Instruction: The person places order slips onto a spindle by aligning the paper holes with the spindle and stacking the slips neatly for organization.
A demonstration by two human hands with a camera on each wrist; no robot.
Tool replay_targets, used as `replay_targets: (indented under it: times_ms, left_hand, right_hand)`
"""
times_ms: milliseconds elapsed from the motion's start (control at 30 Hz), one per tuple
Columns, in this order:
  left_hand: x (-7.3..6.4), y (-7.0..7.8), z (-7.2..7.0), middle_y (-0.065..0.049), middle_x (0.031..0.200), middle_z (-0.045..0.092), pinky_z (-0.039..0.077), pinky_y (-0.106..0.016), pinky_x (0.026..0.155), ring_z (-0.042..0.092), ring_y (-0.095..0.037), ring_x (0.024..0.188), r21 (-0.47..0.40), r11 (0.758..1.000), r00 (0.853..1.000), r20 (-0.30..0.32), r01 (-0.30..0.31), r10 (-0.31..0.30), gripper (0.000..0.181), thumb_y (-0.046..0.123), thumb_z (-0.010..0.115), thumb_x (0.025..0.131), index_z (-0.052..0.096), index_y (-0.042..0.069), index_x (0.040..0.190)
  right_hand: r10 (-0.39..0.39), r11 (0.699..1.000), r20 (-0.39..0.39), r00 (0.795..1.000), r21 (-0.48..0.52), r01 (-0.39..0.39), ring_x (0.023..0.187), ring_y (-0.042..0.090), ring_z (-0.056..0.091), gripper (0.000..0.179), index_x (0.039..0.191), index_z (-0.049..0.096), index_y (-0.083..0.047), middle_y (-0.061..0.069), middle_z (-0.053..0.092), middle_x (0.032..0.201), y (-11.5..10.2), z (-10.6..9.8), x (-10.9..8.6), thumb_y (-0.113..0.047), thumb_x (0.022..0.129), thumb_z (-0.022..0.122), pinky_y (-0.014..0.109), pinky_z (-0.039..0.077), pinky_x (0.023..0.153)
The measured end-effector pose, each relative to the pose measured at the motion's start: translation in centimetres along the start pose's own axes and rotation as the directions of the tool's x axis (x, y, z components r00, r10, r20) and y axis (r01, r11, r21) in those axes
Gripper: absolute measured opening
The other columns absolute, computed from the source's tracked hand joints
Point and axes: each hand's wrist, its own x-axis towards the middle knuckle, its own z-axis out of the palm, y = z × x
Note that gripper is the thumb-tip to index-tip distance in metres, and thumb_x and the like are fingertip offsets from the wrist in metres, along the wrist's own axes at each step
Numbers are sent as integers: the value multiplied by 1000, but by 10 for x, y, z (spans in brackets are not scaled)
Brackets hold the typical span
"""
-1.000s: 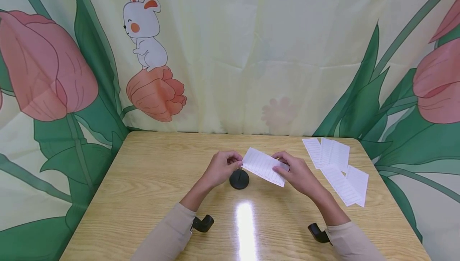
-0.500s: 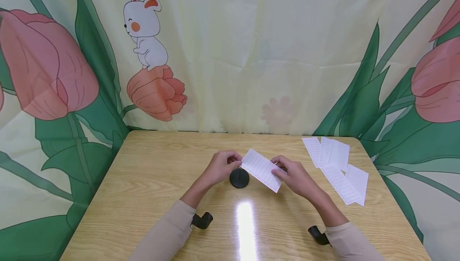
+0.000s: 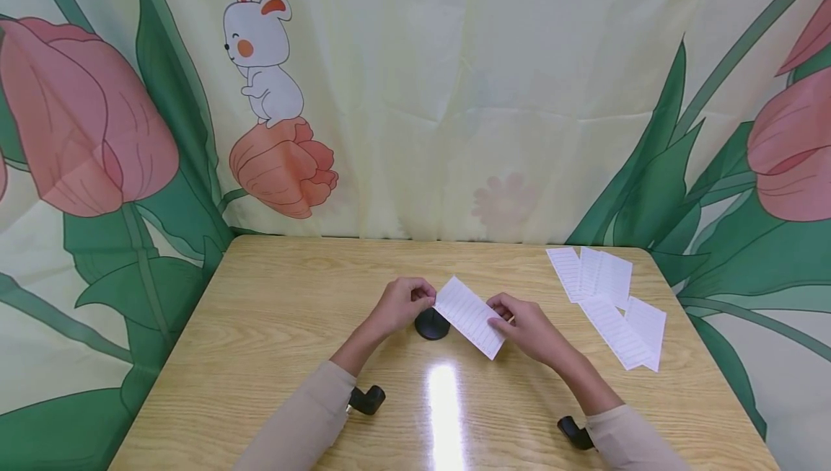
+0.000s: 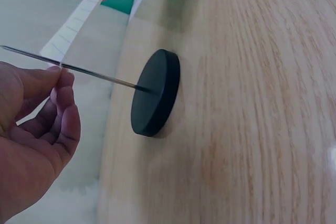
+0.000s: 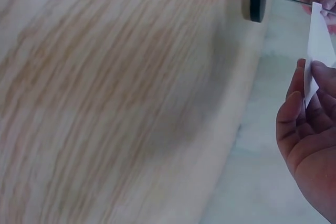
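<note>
A white slip of paper [image 3: 469, 318] with printed ruled lines slants between both hands in the head view. My left hand [image 3: 401, 306] pinches its left end between thumb and fingertips. My right hand [image 3: 531, 325] holds the other end, thumb on top and fingers beneath. Below the slip's left end stands a paper spike with a round black base [image 4: 156, 93] on the table. Its thin metal rod [image 4: 100, 75], seen in the left wrist view, crosses the slip's end right at the pinching fingertips, and the pointed tip sticks out beyond. The slip is well above the base.
Several more white ruled slips [image 3: 617, 330] lie overlapping at the right back of the wooden table [image 3: 273, 312]. A curtain [image 3: 415, 96] printed with tulips and a rabbit hangs behind the table's back edge. Black wrist-worn pieces [image 3: 367, 399] jut from both sleeves.
The slip has turned so its right end sits lower and nearer the front. My right hand has moved slightly down and left with it, while my left hand has dropped slightly.
</note>
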Motion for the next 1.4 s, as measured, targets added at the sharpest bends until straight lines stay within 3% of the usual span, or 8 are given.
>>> replay_targets:
  times_ms: [400, 567, 1400]
  left_hand:
    - [4, -22, 10, -3, 81, 68, 49, -20, 66, 58, -10, 74, 12, 1000, 1000, -2, 14, -14, 4, 5, 73, 95, 75, 3, 92]
    - [5, -29, 14, -1, 81, 67, 49, -20, 65, 58, -10, 74, 10, 999, 999, -3, 50, -50, 4, 5, 72, 95, 75, 4, 93]
    - [7, -37, 25, -1, 76, 68, 47, -19, 63, 58, -7, 70, 73, 994, 996, -31, 84, -82, 6, 4, 75, 93, 74, 6, 87]
  right_hand:
    - [25, 1000, 36, 999, 0, -25, 88, 13, 66, 18, 113, 68, -2, 2, 72, 94, 10, 12, -2, -3, 95, 70, 25, 54, 73]
    - [54, 998, 61, 997, -16, -53, 88, 12, 65, 21, 116, 68, -3, 1, 71, 95, 14, 16, -3, -3, 96, 70, 25, 54, 75]
    - [132, 991, 173, 976, -55, -124, 82, 8, 63, 19, 115, 67, -3, -1, 70, 91, 18, 19, -4, -3, 96, 70, 23, 52, 71]
